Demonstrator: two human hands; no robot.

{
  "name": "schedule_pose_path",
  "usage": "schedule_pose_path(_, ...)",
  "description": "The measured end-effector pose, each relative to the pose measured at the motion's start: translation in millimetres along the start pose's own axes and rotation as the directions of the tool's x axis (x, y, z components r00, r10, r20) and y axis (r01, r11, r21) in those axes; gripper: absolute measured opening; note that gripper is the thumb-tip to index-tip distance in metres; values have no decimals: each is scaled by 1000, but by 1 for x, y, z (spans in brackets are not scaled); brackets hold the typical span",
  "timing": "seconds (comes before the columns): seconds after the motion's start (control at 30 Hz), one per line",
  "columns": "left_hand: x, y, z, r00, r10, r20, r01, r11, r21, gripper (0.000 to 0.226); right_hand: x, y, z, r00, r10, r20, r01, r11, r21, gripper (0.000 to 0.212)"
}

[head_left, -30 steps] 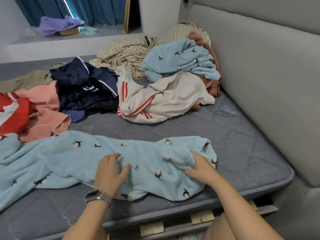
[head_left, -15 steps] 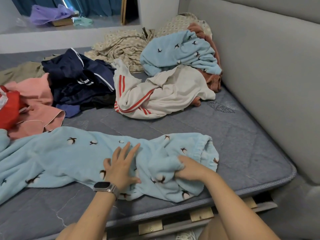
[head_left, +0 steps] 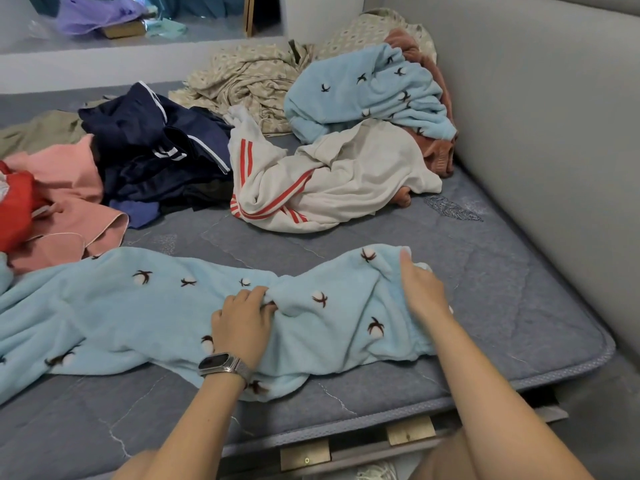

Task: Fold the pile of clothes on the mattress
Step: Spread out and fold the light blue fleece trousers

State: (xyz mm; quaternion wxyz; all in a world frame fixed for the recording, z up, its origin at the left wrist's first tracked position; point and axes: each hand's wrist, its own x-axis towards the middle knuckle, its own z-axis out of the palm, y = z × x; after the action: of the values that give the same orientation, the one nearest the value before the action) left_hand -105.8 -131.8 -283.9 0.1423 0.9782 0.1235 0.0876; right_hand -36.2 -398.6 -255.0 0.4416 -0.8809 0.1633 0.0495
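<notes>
Blue fleece garment (head_left: 138, 313) stretched across lower frame on mattress (head_left: 519, 306). Your left hand (head_left: 244, 325) pinches fold mid-cloth, fingers curled; right hand (head_left: 420, 289) grips right end (fingertips buried, can't tell). Risk: uneven pull bunches fleece, or left end drags into pink garment (head_left: 65, 199).

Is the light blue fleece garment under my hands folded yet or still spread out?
Spread out, not folded: the light blue fleece garment lies lengthwise across the mattress. The left hand grips a bunch of it; the right hand rests at its end.
</notes>
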Motion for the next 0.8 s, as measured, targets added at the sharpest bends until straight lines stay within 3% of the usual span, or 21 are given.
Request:
schedule_pose_path(0.03, 1, -1, 0, 999, 2, -35, -4, 998, -68, 25, 2, -1, -4, 999, 32, -6, -31, 997, 72, 55)
schedule_pose_path(0.1, 0, -4, 1, 993, 29, -114, -54, 974, -220, 28, 7, 7, -14, 1000, 26, -1, -26, 985, 172, 32)
schedule_pose_path(0.17, -4, -5, 0, 985, 70, -155, -110, 959, -261, 35, 6, 23, -24, 1000, 16, 21, -18, 991, 133, 17)
schedule_pose_path(0.3, -21, 10, -8, 908, 348, -232, -389, 906, -167, 32, -5, 47, -29, 946, 108, 306, -85, 992, -89, 8)
schedule_pose_path(0.37, -33, 21, -8, 839, 524, -144, -542, 826, -155, 33, -12, 46, -24, 921, 75, 383, -11, 986, -166, 8)
schedule_pose_path(0.43, -45, 27, 0, 776, 630, 10, -626, 772, -110, 48, -18, 44, -18, 914, 5, 405, 60, 987, -147, 20)
schedule_pose_path(0.5, -54, 27, 11, 778, 597, 196, -598, 799, -59, 80, -24, 40, -16, 911, -56, 407, 107, 989, -102, 27)
schedule_pose_path(0.57, -56, 26, 21, 807, 521, 279, -531, 846, -43, 99, -27, 43, -14, 906, -76, 417, 109, 992, -56, 27)
schedule_pose_path(0.7, -54, 24, 29, 870, 468, 154, -470, 882, -26, 104, -32, 41, -21, 895, -110, 433, 23, 979, 201, 25)
schedule_pose_path(0.8, -54, 30, 23, 860, 507, 60, -509, 861, 9, 94, -26, 45, -35, 943, -93, 320, -31, 932, 362, 16)
